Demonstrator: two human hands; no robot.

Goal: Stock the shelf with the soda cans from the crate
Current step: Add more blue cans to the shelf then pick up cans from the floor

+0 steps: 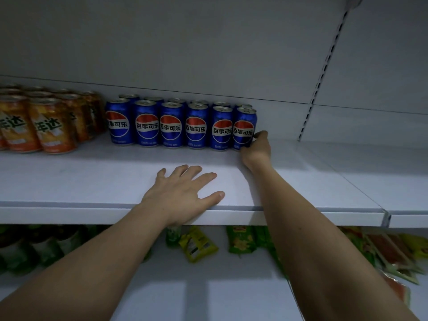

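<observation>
Two rows of blue soda cans [172, 125] stand upright toward the back of the white shelf [92, 181]. My right hand [257, 150] reaches to the rightmost front blue can [244, 128] and its fingers curl round the can's lower right side. My left hand [183, 193] lies flat, fingers spread, on the shelf near its front edge, holding nothing. The crate is not in view.
Orange soda cans [51, 125] fill the shelf's left end beside the blue ones. To the right of the blue cans the shelf is bare up to a slotted upright [324, 72]. Snack packets [199, 243] and green bottles [34, 249] sit on the lower shelf.
</observation>
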